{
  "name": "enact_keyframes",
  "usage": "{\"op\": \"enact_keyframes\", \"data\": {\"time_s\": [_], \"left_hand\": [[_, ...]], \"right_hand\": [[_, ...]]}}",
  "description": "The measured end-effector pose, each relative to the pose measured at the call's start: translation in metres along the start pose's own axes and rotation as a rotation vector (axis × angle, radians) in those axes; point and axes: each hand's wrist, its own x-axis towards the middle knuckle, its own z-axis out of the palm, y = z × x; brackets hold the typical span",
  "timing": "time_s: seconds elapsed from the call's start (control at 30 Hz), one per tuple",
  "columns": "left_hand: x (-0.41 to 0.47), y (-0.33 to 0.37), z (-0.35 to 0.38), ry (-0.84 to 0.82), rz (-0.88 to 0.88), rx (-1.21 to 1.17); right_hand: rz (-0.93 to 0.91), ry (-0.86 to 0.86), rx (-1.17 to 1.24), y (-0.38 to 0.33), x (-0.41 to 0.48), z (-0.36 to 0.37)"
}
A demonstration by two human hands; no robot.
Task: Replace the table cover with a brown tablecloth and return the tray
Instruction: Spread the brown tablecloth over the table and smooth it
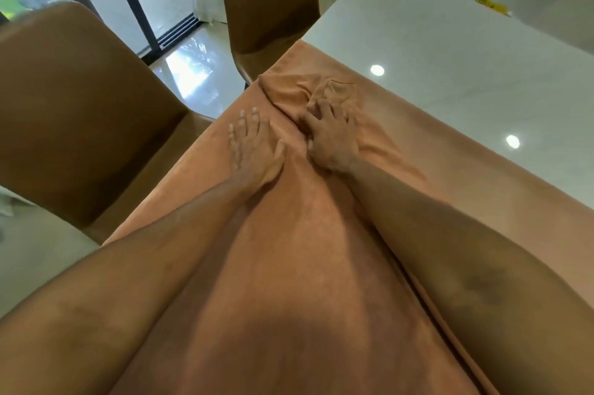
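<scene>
The brown tablecloth (321,234) lies over the near part of the white table (450,41), covering the side closest to us and hanging over the left edge, while the far stretch of tabletop is bare. It is only partly unfolded: a bunched, still-folded section sits just ahead of our hands, and that seems to be why both arms reach forward.

Our left hand (254,150) rests flat on the cloth with fingers spread wide, holding nothing; we judge it pins the laid part so it does not slide while the rest is drawn out. Our right hand (331,137) sits just beside it, fingers curled down into the bunched folds, gripping a gather of the cloth, likely to pull it open toward the bare end.

No tray shows anywhere in view, so we judge that step is yet to come. Nor can we see any other cover on the table.

Two brown chairs stand along the left side: one (80,105) close to us, the other (266,2) farther on, tucked near the table's edge. A small yellow item (491,4) lies on the far tabletop, too blurred to identify.
</scene>
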Motion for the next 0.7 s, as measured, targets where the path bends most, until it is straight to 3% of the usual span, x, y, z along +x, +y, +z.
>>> {"op": "enact_keyframes", "data": {"time_s": [0.17,0.27,0.37,0.53,0.7], "left_hand": [[0.047,-0.002,0.002,0.004,0.068,0.156],[0.050,-0.013,0.009,-0.072,0.043,0.113],[0.050,-0.015,0.012,-0.064,0.020,0.147],[0.051,-0.012,0.012,-0.062,0.016,0.158],[0.050,-0.011,0.011,-0.055,0.025,0.166]], "right_hand": [[-0.110,0.098,-0.057,-0.011,0.034,0.004],[-0.143,0.002,-0.029,0.006,0.054,0.016],[0.007,0.070,0.059,0.039,0.073,-0.002],[0.303,0.194,-0.136,0.104,0.086,-0.074],[0.181,0.089,-0.086,0.101,0.040,-0.054]]}}
